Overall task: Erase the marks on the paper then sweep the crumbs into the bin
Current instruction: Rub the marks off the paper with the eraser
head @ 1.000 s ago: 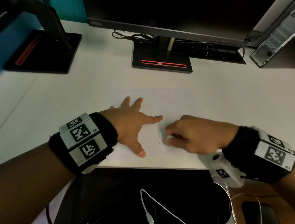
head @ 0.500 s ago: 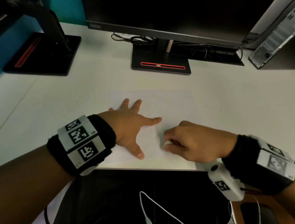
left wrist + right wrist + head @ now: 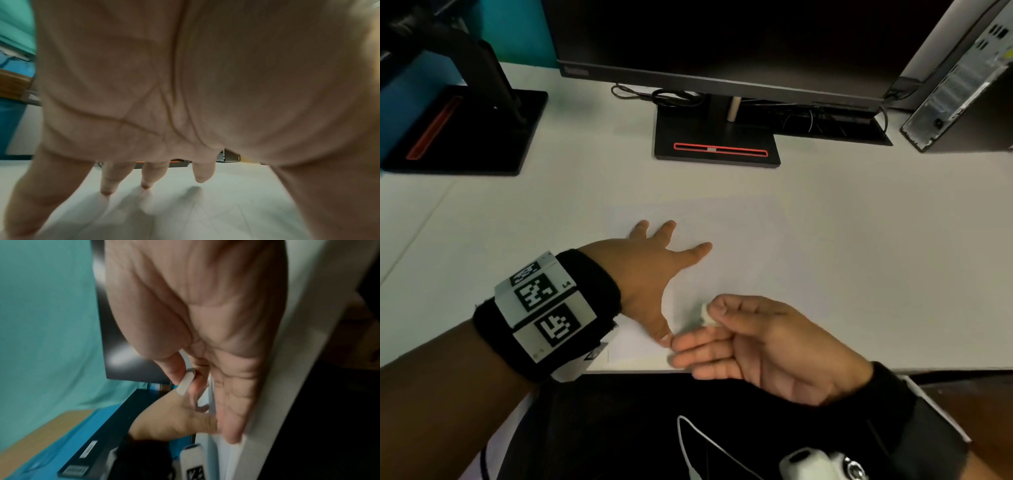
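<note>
Eraser [image 3: 705,314] lifted off paper [image 3: 756,246], pinched in turned-up right hand [image 3: 763,346]; left hand [image 3: 650,270] stayed flat, fingers spread; sweeping judged next.

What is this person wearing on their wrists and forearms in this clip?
Both forearms are bare, with no sleeves. The left hand has a wide black fabric wristband carrying white rectangular plates printed with black square fiducial markers. The right hand has a similar black band with a white camera housing below it.
</note>
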`<state>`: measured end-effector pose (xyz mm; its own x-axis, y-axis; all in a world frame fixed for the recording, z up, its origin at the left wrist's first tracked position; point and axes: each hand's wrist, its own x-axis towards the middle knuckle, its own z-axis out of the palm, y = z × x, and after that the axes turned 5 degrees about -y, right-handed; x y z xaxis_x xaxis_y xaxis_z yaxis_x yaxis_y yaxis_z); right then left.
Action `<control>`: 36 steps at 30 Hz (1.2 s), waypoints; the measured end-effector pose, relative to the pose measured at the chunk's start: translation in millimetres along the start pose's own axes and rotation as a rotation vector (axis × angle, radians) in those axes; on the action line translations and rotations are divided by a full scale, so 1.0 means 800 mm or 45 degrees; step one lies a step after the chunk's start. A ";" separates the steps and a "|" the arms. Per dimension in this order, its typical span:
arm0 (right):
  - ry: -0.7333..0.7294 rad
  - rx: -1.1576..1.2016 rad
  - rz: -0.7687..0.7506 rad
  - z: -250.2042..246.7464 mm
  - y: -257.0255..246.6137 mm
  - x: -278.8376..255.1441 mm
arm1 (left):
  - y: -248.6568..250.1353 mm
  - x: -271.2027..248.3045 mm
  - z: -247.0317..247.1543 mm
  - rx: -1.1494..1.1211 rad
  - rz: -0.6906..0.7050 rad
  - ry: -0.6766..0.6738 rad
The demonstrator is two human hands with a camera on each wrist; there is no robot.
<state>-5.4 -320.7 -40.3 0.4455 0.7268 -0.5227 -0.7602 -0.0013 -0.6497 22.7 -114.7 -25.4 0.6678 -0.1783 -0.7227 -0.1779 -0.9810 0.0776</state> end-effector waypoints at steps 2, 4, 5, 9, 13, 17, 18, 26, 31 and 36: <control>0.223 0.140 -0.109 -0.024 -0.008 0.008 | -0.001 0.000 0.000 -0.011 0.004 -0.001; 0.523 0.338 -0.449 -0.055 -0.031 0.009 | -0.003 -0.002 0.002 -0.032 0.004 0.009; 0.647 0.403 -0.642 -0.065 -0.043 0.005 | -0.004 -0.002 0.002 -0.044 0.005 0.014; 0.594 0.465 -0.866 -0.047 -0.041 -0.006 | -0.002 -0.003 0.006 -0.078 -0.014 0.039; 0.271 0.253 -0.325 0.004 0.005 0.016 | 0.011 -0.003 0.009 -0.086 -0.004 0.068; 0.347 0.386 -0.294 -0.027 -0.013 0.027 | 0.013 -0.006 0.010 -0.144 -0.022 0.058; 0.449 0.478 -0.436 -0.044 -0.024 0.027 | 0.012 -0.007 0.011 -0.157 -0.028 0.056; 0.386 0.467 -0.548 -0.022 -0.021 0.024 | 0.013 -0.006 0.009 -0.136 -0.059 0.065; 0.134 0.253 -0.046 -0.029 -0.020 0.031 | 0.014 -0.006 0.014 -0.059 -0.116 0.067; 0.637 0.547 -0.567 -0.123 -0.084 0.003 | 0.015 -0.009 0.011 -0.013 -0.154 0.024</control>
<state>93.2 -386.0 -52.2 0.8325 0.2015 -0.5160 -0.5310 0.5557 -0.6397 9.1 -124.4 -25.5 0.6974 -0.0601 -0.7142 -0.0880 -0.9961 -0.0021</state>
